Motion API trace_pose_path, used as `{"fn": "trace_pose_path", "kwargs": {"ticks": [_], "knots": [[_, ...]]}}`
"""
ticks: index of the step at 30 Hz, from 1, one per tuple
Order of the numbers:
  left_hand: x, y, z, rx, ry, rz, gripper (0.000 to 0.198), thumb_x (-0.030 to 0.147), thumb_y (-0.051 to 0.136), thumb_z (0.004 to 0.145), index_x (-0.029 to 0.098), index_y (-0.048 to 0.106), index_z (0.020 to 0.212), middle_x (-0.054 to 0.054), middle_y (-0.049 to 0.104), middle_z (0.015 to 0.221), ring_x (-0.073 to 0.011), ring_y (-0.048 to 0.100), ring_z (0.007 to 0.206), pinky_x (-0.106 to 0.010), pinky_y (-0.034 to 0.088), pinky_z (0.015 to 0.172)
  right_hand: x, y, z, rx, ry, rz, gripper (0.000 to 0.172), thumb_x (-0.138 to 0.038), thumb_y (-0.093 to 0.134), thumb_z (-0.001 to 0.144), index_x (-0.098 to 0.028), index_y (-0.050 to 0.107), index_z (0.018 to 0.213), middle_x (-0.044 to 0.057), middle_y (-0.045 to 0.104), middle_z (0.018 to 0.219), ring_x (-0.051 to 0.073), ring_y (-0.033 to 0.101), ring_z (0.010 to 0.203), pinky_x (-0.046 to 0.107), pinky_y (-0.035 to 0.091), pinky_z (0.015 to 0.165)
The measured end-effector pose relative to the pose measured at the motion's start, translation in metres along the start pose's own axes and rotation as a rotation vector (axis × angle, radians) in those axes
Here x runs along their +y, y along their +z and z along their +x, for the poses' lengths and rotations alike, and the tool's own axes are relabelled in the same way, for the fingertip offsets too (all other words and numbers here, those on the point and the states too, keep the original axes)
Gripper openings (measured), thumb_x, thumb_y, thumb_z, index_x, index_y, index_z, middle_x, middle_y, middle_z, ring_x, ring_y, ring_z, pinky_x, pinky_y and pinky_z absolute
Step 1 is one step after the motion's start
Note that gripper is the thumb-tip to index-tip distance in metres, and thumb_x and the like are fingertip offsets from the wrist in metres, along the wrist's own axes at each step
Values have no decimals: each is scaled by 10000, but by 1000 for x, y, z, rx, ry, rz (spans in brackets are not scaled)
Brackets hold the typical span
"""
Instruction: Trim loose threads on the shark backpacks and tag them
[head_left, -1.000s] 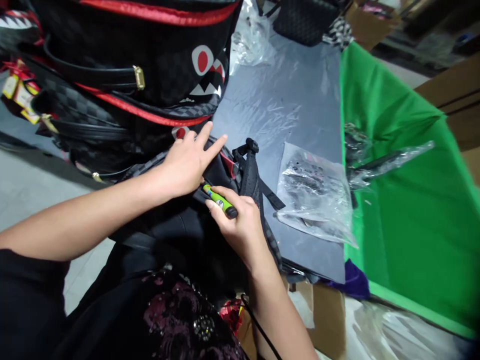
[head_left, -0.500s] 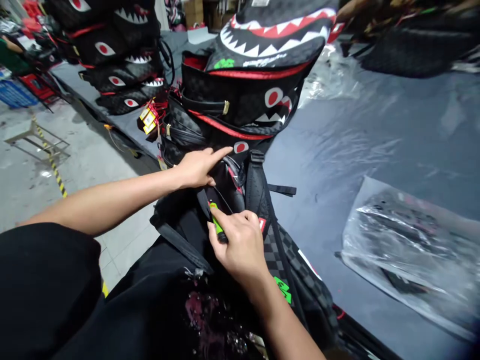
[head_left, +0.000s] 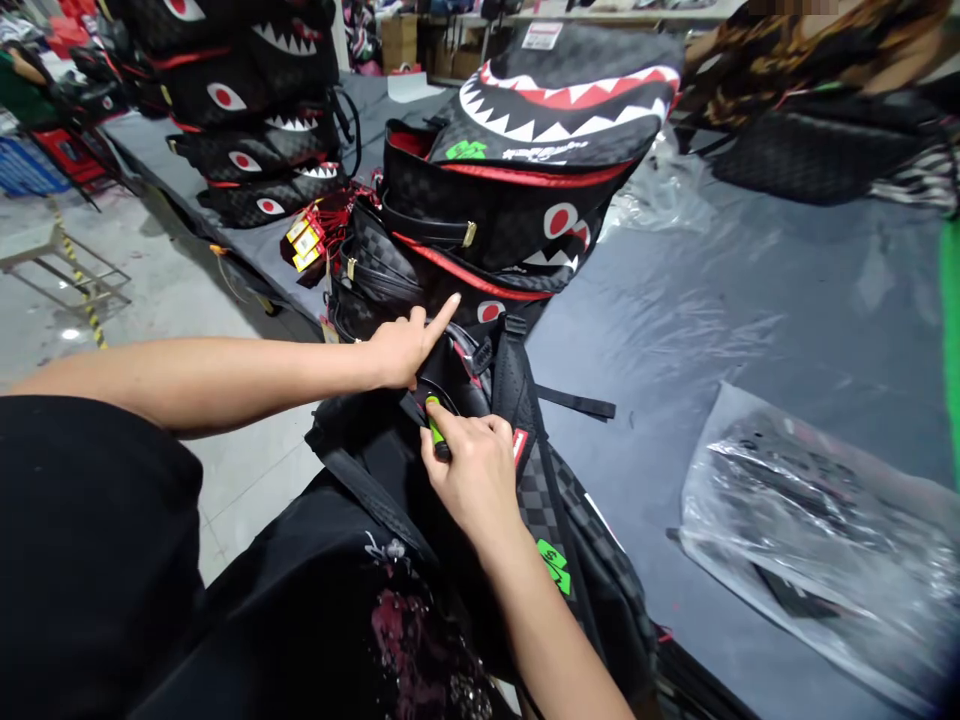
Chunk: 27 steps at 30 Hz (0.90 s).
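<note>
My right hand [head_left: 476, 470] is closed around a small green and black tool [head_left: 436, 428], its tip against the black fabric of a checkered backpack [head_left: 541, 495] in front of me. Just beyond it, my left hand [head_left: 405, 345] rests on the same bag near its top handle, index finger stretched out and thumb lowered; whether it pinches fabric is hidden. Behind my hands, black bags with red-and-white eyes and shark teeth [head_left: 559, 100] are piled up. A black strap [head_left: 574, 402] from the backpack lies out on the grey table.
A clear plastic bag [head_left: 810, 540] with dark contents lies at the right on the grey table [head_left: 660, 340]. More shark-face bags [head_left: 262, 130] are stacked at the back left, beside yellow tags [head_left: 305, 245]. A person [head_left: 847, 50] is across the table. A metal stool [head_left: 64, 265] stands left.
The view has tilted up, showing more of the far side. The green tool in my right hand is a little higher on the bag; my left hand stays beside it, finger still extended.
</note>
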<state>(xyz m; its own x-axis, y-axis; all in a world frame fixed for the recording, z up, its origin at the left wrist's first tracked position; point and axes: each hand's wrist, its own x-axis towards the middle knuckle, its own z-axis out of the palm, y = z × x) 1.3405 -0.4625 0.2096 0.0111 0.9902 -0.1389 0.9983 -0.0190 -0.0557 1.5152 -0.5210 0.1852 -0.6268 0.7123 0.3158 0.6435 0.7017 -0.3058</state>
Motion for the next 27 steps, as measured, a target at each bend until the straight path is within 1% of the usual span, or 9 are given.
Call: {"fn": "trace_pose_path", "kwargs": {"ticks": [2, 6, 8, 11, 15, 18, 23, 25, 27], "knots": [[-3, 3, 1, 4, 48, -12, 1309, 292, 794, 678, 219, -218, 1506, -217, 412, 1371, -317, 614, 1060, -358, 510, 846, 3, 1, 1, 22, 12, 4, 262, -207, 583, 890, -155, 678, 1128, 52, 758, 854, 190, 645, 754, 350, 324, 790], [-17, 2, 0, -32, 136, -73, 1131, 278, 670, 792, 277, -205, 1508, -188, 344, 1455, -276, 622, 1080, -316, 502, 834, 8, 0, 2, 60, 21, 28, 257, -204, 597, 880, -160, 684, 1118, 39, 759, 852, 186, 630, 727, 345, 330, 784], [-21, 0, 0, -35, 156, -102, 1047, 272, 624, 826, 302, -161, 1519, -150, 366, 1449, -255, 617, 1098, -295, 492, 842, 11, 0, 2, 76, 22, 50, 265, -202, 597, 877, -163, 679, 1126, 34, 762, 865, 181, 624, 720, 340, 338, 786], [-23, -1, 0, -7, 159, -123, 961, 265, 592, 847, 326, -79, 1533, -104, 438, 1393, -243, 614, 1103, -286, 482, 840, 14, 1, 2, 94, 32, 66, 272, -203, 581, 882, -168, 671, 1136, 32, 767, 893, 175, 620, 721, 336, 346, 793], [-22, 1, 1, 6, 105, -119, 974, 303, 617, 840, 277, -59, 1542, -108, 539, 1280, -256, 622, 1072, -303, 478, 825, 16, 0, 1, 78, 39, 64, 275, -201, 574, 881, -169, 669, 1138, 33, 767, 889, 181, 622, 722, 339, 350, 794], [-23, 4, 2, 7, 94, -130, 965, 337, 615, 848, 228, -45, 1544, -115, 593, 1219, -256, 610, 1093, -308, 468, 855, 13, -1, 4, 65, 42, 53, 277, -201, 575, 877, -177, 670, 1137, 37, 763, 858, 190, 626, 715, 345, 349, 783], [-28, 8, 8, 8, 138, -133, 957, 323, 617, 841, 204, -20, 1545, -123, 601, 1214, -255, 601, 1112, -308, 462, 876, 3, 4, 24, 10, 58, 28, 274, -221, 562, 875, -175, 685, 1116, 55, 749, 773, 200, 631, 669, 357, 362, 772], [-29, 6, 8, -22, 140, -126, 981, 310, 621, 834, 198, -49, 1542, -130, 594, 1223, -257, 607, 1103, -306, 465, 868, -1, 10, 31, -8, 70, 40, 271, -230, 558, 880, -175, 695, 1107, 59, 748, 769, 195, 628, 639, 348, 376, 762], [-29, 1, 8, -84, 138, -131, 1050, 314, 647, 812, 196, -108, 1533, -148, 565, 1269, -261, 604, 1114, -302, 467, 864, -2, 15, 32, 19, 105, 66, 275, -239, 552, 889, -180, 701, 1113, 61, 748, 773, 191, 617, 618, 337, 393, 752]]}}
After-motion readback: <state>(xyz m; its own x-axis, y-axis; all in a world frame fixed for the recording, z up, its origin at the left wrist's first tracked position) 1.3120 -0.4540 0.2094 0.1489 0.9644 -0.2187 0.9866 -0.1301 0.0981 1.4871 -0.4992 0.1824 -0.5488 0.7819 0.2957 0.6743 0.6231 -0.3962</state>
